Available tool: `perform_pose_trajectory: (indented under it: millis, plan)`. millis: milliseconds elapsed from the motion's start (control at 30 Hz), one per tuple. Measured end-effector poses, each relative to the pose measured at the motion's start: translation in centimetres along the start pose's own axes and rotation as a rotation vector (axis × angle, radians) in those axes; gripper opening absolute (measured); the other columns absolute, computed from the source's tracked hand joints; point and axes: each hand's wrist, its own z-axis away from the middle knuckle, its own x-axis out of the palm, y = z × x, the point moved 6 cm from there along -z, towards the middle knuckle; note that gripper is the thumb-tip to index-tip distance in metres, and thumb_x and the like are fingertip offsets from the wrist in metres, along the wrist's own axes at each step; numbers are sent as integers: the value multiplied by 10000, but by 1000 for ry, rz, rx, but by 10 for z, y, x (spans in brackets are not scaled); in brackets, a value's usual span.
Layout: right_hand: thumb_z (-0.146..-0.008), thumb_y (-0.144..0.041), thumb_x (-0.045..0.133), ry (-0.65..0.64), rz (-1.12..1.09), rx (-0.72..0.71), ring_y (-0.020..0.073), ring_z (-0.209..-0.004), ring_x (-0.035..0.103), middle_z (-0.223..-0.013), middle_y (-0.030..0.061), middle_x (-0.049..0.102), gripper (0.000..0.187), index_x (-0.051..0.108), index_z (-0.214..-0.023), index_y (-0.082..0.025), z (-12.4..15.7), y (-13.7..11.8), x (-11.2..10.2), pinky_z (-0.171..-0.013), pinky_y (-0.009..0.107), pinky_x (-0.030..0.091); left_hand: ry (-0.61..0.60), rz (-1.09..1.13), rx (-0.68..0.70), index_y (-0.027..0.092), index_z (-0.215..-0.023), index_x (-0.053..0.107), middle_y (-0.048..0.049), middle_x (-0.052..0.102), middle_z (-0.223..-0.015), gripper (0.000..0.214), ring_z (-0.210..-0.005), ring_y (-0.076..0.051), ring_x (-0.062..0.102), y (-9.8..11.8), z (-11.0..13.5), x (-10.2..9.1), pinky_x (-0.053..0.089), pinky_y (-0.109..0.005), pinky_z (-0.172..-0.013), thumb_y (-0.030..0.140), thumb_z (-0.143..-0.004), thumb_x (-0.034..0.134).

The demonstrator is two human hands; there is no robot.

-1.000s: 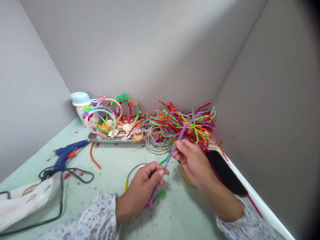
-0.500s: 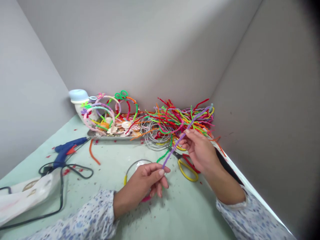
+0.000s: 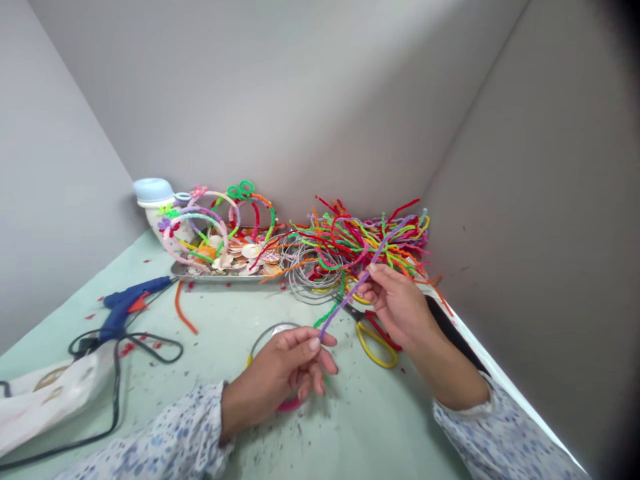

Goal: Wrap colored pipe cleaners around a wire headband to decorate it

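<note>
A purple pipe cleaner point(image 3: 345, 303) runs slantwise between my two hands. My left hand point(image 3: 287, 367) pinches its lower end between thumb and forefinger, the other fingers loosely curled. Farther up, my right hand point(image 3: 395, 300) grips it with thumb and fingers, and the upper part sticks out toward the back. Partly hidden beneath my left hand lies a wire hoop point(image 3: 263, 340) with yellow, green and pink stretches. Scissors point(image 3: 377, 343) with one red and one yellow handle rest on the table close to my right hand.
Behind lies a heap of coloured pipe cleaners point(image 3: 345, 230) beside coiled wire point(image 3: 307, 270). A metal tray point(image 3: 220, 275) of shells carries decorated headbands point(image 3: 200, 213); a white cup point(image 3: 157, 200) with a blue lid stands behind. A blue glue gun point(image 3: 123, 310) with a cord lies left.
My hands have shifted slightly down, the left one also a little leftward. The purple pipe cleaner's upper end sits lower. Both hands keep hold of it.
</note>
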Motion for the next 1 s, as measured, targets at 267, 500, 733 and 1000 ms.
perform_pose_trajectory:
  millis: [267, 500, 733, 1000]
  plan:
    - [-692, -258, 748, 36, -3, -33, 83, -514, 585, -620, -22, 604, 176, 599, -707, -165, -2, -5, -3, -425, 157, 471, -11, 64, -26, 134, -942, 590, -37, 689, -646, 166, -397, -70, 585, 0, -2, -4, 304, -110, -318, 283, -870, 601]
    - [-676, -228, 765, 19, -70, -31, 65, -517, 595, -634, -10, 636, 157, 636, -702, -144, -1, -8, -2, -435, 123, 474, -49, 70, -61, 147, -957, 554, -66, 722, -696, 151, -405, -88, 610, -2, 0, 1, 320, -107, -305, 271, -879, 592]
    - [-675, -228, 767, -3, -67, -24, 77, -508, 596, -588, -16, 630, 158, 632, -702, -149, 1, -10, 0, -426, 129, 477, -112, 109, -157, 106, -884, 603, -111, 737, -766, 215, -405, -85, 616, -6, 2, 4, 350, -108, -294, 314, -903, 551]
    - [-699, -225, 755, 26, -75, -70, 74, -512, 586, -625, -10, 635, 143, 632, -700, -150, 3, -16, -3, -439, 143, 487, -135, 126, -166, 126, -750, 577, -64, 694, -577, 242, -343, -87, 569, -10, 1, 4, 290, -116, -274, 324, -889, 560]
